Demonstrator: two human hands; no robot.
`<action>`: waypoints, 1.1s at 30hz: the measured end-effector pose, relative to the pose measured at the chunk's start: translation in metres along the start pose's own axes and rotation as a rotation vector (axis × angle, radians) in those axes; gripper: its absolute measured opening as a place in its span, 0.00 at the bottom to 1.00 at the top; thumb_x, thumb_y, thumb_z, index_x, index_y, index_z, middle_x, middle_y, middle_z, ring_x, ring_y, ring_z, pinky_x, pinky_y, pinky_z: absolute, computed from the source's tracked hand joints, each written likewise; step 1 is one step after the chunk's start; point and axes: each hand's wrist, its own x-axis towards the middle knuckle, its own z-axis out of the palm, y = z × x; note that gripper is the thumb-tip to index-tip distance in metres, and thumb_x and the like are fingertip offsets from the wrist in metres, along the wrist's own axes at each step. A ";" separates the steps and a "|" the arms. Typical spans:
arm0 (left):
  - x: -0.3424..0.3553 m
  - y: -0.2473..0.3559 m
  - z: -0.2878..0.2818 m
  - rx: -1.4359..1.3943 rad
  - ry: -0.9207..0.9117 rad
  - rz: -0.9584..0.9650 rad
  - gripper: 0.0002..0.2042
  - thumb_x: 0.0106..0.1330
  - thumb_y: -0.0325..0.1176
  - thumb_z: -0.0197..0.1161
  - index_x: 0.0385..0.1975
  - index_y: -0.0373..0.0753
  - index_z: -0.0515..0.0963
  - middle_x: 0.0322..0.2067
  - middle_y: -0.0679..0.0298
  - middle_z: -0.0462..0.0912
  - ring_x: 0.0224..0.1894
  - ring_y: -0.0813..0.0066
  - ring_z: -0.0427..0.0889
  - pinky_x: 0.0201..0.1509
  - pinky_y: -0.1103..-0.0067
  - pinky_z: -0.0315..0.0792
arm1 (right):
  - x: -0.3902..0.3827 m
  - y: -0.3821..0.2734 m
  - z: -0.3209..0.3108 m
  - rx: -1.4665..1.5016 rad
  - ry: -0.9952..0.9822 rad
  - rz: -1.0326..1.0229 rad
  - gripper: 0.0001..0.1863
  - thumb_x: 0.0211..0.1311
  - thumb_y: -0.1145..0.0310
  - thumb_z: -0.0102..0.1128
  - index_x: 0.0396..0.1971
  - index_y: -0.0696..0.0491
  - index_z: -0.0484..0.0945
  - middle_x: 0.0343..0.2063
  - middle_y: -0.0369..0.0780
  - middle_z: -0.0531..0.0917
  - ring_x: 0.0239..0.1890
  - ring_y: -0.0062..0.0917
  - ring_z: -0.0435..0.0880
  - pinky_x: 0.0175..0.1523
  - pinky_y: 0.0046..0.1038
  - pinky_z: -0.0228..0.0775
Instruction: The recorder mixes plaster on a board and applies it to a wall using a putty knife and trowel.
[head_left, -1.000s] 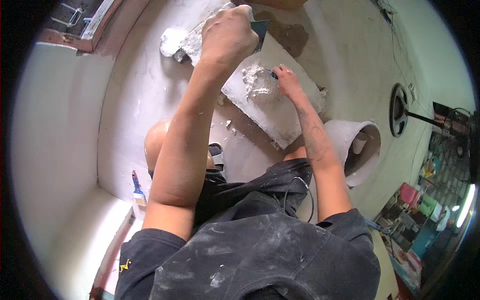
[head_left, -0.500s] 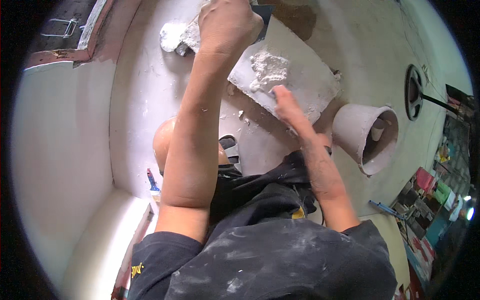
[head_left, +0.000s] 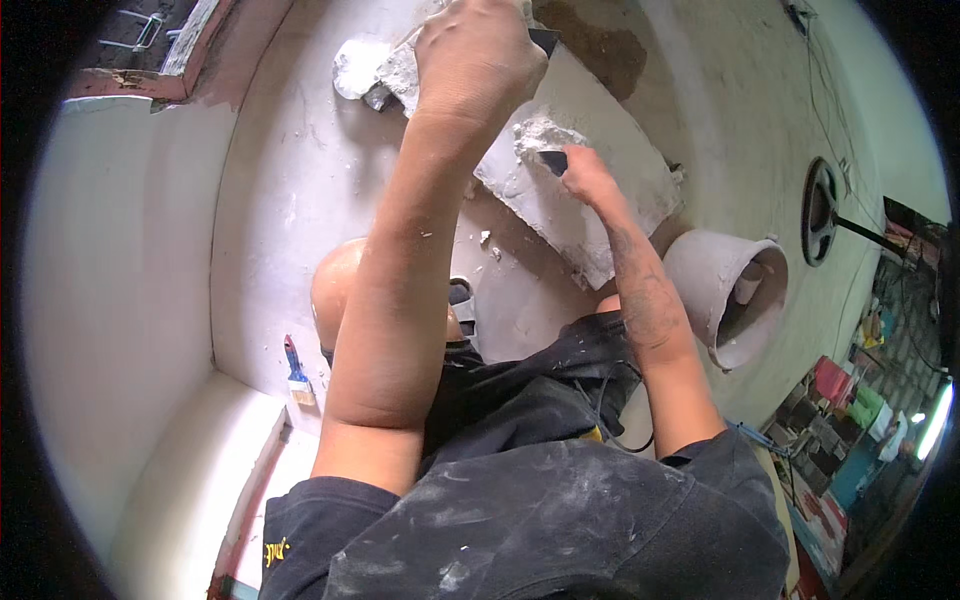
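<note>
Gripping a dark-bladed scraper [head_left: 552, 160], your right hand [head_left: 588, 175] has its fingers clamped on the near end, the blade pointing toward 10 o'clock. From that grip the white paste mound [head_left: 548, 133] lies just off at 10 to 11 o'clock, on the pale board [head_left: 625, 150], whose visible length seems to run from 11 to 5 o'clock. Your left hand [head_left: 480, 60] sits farther from the mound, at its 11 o'clock, so your right is nearer. That left fist is clamped on a dark flat blade [head_left: 545, 40] jutting out toward 2 o'clock; its fingertips are hidden. The pale bucket [head_left: 692, 270] lies at your right hand's 4 to 5 o'clock.
</note>
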 end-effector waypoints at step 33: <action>0.001 0.001 0.011 0.098 -0.064 0.061 0.19 0.45 0.27 0.52 0.40 0.44 0.80 0.33 0.50 0.82 0.39 0.53 0.81 0.51 0.67 0.71 | 0.004 0.021 0.002 0.039 0.154 -0.017 0.16 0.47 0.79 0.52 0.40 0.58 0.74 0.40 0.53 0.78 0.47 0.46 0.76 0.51 0.39 0.68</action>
